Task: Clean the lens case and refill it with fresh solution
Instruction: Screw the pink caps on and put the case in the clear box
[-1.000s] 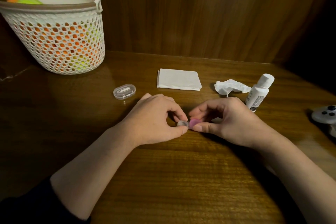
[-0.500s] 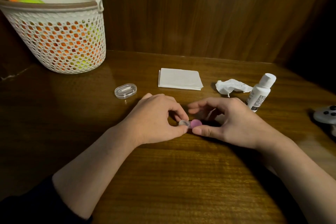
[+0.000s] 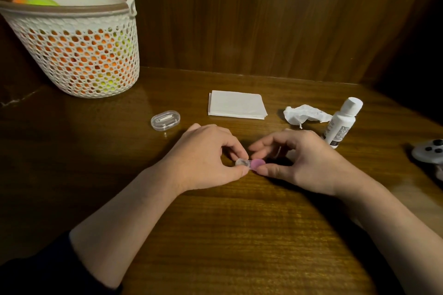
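Tabletop (image 3: 215, 235), dark wood, filling the lower frame. Basket (image 3: 79, 55) at upper left, orange and green shapes showing through the mesh. Tissue stack (image 3: 236, 104) at upper centre; crumpled tissue (image 3: 303, 114) just right of it, touching or nearly touching the bottle (image 3: 341, 122) at right, upright and capped. Small clear box (image 3: 165, 120) left of centre. Grey controller (image 3: 429, 151), half cut off at the right edge.

Left hand (image 3: 203, 158) and right hand (image 3: 304, 163) met at mid-frame, low over the tabletop. Lens case (image 3: 249, 164) lay between them: clear half under the left grip, pink half under the right.

Left grip pinched the clear half between thumb and forefinger. Right grip curled round the pink half, thumb against its near edge, fingers arched above; whether the fingertips actually pressed on it could not be told. Could not be told either whether the pink part was a cap or an open well.

Likely step: unscrewing or reseating a cap, so cleaning probably not finished and refill not yet begun, with the bottle capped and well apart from the case.

Risks, judged from here: so small a case slipping out of a two-finger pinch under twisting force and skidding off across the glossy tabletop; any liquid inside spilling if tilted; a loosened cap rolling away.
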Available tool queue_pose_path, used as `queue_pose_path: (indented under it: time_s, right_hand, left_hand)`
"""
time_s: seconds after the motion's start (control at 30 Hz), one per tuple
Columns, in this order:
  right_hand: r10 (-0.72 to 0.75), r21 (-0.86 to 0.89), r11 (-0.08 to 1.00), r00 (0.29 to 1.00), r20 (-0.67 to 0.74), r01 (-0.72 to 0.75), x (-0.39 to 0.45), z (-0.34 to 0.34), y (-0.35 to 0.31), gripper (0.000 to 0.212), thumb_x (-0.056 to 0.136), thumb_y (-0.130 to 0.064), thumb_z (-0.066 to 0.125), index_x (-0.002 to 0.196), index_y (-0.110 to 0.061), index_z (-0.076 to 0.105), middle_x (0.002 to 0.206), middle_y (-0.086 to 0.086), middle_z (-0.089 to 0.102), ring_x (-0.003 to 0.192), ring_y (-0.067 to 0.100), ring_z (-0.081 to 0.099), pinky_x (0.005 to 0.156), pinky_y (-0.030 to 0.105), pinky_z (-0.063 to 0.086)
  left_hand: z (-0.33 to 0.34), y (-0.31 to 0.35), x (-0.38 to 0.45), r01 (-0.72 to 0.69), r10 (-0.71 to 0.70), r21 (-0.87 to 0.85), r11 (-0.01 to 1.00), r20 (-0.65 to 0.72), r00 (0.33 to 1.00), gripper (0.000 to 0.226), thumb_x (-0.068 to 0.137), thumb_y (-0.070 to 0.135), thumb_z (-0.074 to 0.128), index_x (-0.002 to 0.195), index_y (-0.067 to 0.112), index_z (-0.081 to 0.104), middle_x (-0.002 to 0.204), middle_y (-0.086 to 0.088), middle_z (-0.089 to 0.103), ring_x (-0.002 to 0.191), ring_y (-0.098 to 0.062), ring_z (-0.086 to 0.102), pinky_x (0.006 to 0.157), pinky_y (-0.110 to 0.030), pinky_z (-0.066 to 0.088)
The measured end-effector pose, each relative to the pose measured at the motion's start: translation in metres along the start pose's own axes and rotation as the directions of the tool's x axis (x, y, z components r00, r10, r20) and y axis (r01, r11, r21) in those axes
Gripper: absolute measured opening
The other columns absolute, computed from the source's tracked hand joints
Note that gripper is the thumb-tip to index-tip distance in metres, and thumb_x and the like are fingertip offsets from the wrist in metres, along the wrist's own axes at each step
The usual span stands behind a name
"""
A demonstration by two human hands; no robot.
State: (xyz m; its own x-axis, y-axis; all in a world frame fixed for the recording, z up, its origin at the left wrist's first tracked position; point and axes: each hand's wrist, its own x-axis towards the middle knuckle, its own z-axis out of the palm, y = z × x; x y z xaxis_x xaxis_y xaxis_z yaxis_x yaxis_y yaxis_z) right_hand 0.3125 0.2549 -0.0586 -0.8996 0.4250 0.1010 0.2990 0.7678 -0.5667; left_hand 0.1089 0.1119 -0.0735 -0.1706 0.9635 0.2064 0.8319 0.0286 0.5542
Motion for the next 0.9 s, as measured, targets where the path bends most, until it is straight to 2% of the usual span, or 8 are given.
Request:
queue_pose_path:
  time_s: [0.13, 0.23, 0.3, 0.43, 0.53, 0.67, 0.73, 0.9]
  right_hand:
    - [-0.015, -0.079, 0.997, 0.999, -0.035, 0.012, 0.0047, 0.0042, 0.0009, 0.035, 0.076, -0.06, 0.085, 0.107, -0.048, 0.075, 0.101, -0.033, 0.074, 0.103, -0.01, 0.066, 0.085, 0.016, 0.043]
    - [0.02, -0.016, 1.0, 1.0, 0.018, -0.02, 0.0013, -0.0011, 0.0015, 0.047, 0.08, -0.056, 0.085, 0.124, -0.051, 0.07, 0.109, -0.04, 0.073, 0.114, -0.014, 0.061, 0.098, 0.021, 0.044]
    - [0.022, 0.021, 1.0, 0.999, 0.041, -0.023, 0.0003, -0.003, 0.002, 0.045, 0.084, -0.048, 0.085, 0.127, -0.047, 0.07, 0.109, -0.039, 0.075, 0.117, -0.016, 0.061, 0.105, 0.022, 0.041]
    - [0.056, 0.028, 0.998, 0.998, 0.027, -0.056, 0.0023, 0.0002, 0.0008, 0.037, 0.083, -0.042, 0.088, 0.116, -0.045, 0.072, 0.098, -0.036, 0.077, 0.105, -0.018, 0.065, 0.099, 0.02, 0.037]
    - [0.06, 0.004, 0.998, 0.998, 0.002, -0.06, 0.003, 0.0035, -0.0012, 0.034, 0.08, -0.045, 0.089, 0.111, -0.042, 0.074, 0.097, -0.037, 0.076, 0.1, -0.015, 0.068, 0.103, 0.026, 0.043]
    - [0.063, -0.014, 0.998, 0.998, 0.026, -0.063, 0.002, 0.0011, -0.0033, 0.046, 0.079, -0.051, 0.09, 0.121, -0.049, 0.071, 0.111, -0.042, 0.071, 0.111, -0.014, 0.063, 0.105, 0.03, 0.05]
    - [0.057, 0.019, 0.998, 0.998, 0.031, -0.057, 0.0004, -0.0009, -0.0017, 0.049, 0.083, -0.044, 0.091, 0.128, -0.048, 0.071, 0.115, -0.038, 0.073, 0.116, -0.012, 0.064, 0.109, 0.032, 0.049]
    - [0.081, 0.111, 0.99, 0.996, 0.042, -0.085, 0.0014, 0.0014, 0.0009, 0.036, 0.083, -0.034, 0.091, 0.114, -0.043, 0.074, 0.101, -0.027, 0.081, 0.103, -0.011, 0.072, 0.107, 0.031, 0.047]
  left_hand:
    - [0.0, -0.0001, -0.0001, 0.001, -0.001, 0.003, 1.0, 0.003, 1.0, 0.015, 0.089, 0.052, 0.079, 0.101, 0.044, 0.08, 0.091, 0.028, 0.068, 0.121, -0.001, 0.056, 0.105, -0.038, 0.03]
    - [-0.0006, 0.0004, -0.0001, 0.005, -0.005, 0.002, 1.0, 0.007, 1.0, 0.015, 0.089, 0.052, 0.079, 0.101, 0.043, 0.08, 0.092, 0.027, 0.069, 0.119, -0.001, 0.056, 0.107, -0.039, 0.031]
    - [-0.0006, 0.0006, 0.0, 0.008, -0.008, 0.0, 1.0, 0.009, 1.0, 0.016, 0.088, 0.052, 0.08, 0.101, 0.043, 0.08, 0.091, 0.027, 0.069, 0.118, -0.001, 0.057, 0.108, -0.04, 0.033]
    - [-0.0004, 0.0004, -0.0004, 0.012, -0.012, -0.017, 1.0, 0.007, 1.0, 0.013, 0.088, 0.05, 0.079, 0.099, 0.043, 0.081, 0.091, 0.028, 0.069, 0.12, -0.002, 0.057, 0.109, -0.042, 0.034]
    - [-0.001, 0.0009, -0.0008, 0.014, -0.014, -0.018, 1.0, 0.01, 1.0, 0.013, 0.088, 0.05, 0.079, 0.099, 0.043, 0.081, 0.092, 0.028, 0.07, 0.121, -0.001, 0.056, 0.109, -0.042, 0.034]
    - [-0.0017, 0.0017, -0.0006, 0.018, -0.017, -0.021, 1.0, 0.016, 1.0, 0.014, 0.088, 0.05, 0.08, 0.099, 0.042, 0.081, 0.092, 0.026, 0.07, 0.12, -0.002, 0.056, 0.11, -0.044, 0.035]
    - [-0.0019, 0.0019, -0.0009, 0.02, -0.02, -0.021, 1.0, 0.018, 1.0, 0.015, 0.088, 0.051, 0.08, 0.1, 0.042, 0.081, 0.092, 0.026, 0.07, 0.12, -0.002, 0.057, 0.11, -0.044, 0.034]
    - [-0.002, 0.0021, -0.0008, 0.02, -0.02, -0.018, 1.0, 0.02, 1.0, 0.016, 0.088, 0.051, 0.08, 0.1, 0.042, 0.081, 0.094, 0.026, 0.071, 0.12, -0.002, 0.056, 0.109, -0.044, 0.036]
